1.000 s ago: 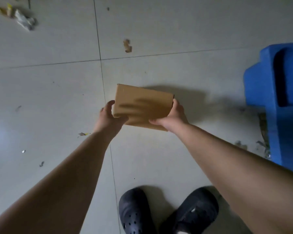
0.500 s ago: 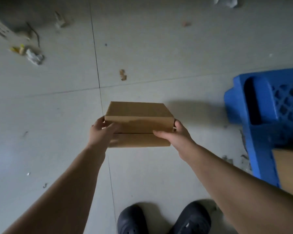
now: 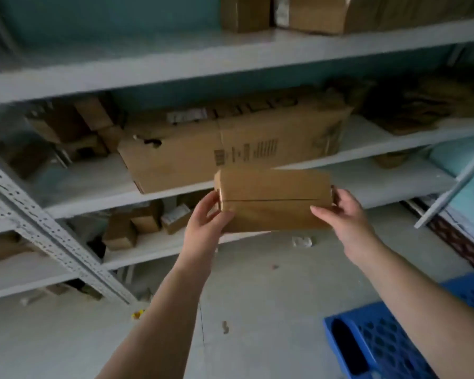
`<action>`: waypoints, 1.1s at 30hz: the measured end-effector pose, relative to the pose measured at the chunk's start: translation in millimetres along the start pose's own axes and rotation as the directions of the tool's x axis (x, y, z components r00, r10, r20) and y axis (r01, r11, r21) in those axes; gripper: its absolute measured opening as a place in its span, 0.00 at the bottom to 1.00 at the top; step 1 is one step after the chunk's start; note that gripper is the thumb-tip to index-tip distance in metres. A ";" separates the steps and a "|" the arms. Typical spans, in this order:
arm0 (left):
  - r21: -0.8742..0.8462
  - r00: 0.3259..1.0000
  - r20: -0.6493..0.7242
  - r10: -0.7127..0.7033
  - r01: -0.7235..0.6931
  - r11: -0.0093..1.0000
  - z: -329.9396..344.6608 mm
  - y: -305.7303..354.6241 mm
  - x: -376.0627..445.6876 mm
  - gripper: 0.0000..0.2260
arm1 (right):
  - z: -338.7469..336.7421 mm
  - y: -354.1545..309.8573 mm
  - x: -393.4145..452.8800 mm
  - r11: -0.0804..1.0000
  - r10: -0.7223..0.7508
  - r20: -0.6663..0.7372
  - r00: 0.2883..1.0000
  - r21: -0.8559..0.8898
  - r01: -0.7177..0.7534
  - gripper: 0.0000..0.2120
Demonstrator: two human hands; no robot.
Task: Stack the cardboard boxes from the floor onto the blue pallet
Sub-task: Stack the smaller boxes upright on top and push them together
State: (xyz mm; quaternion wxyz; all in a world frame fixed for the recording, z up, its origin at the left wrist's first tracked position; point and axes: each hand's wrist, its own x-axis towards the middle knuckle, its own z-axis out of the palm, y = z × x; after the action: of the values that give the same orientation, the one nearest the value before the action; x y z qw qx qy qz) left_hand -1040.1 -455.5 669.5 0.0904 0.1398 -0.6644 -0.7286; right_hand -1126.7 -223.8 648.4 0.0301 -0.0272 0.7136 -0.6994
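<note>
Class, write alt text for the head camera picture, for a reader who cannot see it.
Two bare hands, the left hand and the right hand, grip the ends of a small cardboard box held up in the air. Behind it stand grey shelves stacked with more cardboard boxes, and a corner of the blue pallet shows at the lower right on the floor.

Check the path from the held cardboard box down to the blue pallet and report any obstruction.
Nothing visible blocks it. The cardboard box is held in the air by the left hand and right hand; the blue pallet lies lower right, with only the right forearm crossing above it.
</note>
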 end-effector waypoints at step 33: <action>-0.335 0.439 0.813 0.383 -0.186 0.924 405.2 230.1 -185.2 0.27 | -335.6 -271.2 -336.7 0.661 -0.733 -0.451 0.509 -0.649 0.378 0.48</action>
State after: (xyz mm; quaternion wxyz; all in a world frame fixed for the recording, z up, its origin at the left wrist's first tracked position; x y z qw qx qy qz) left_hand -1008.8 -37.8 945.2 -0.1207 -0.3689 -0.5571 -0.7342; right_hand -819.2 132.4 927.8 -0.4762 -0.0111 0.7667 -0.4304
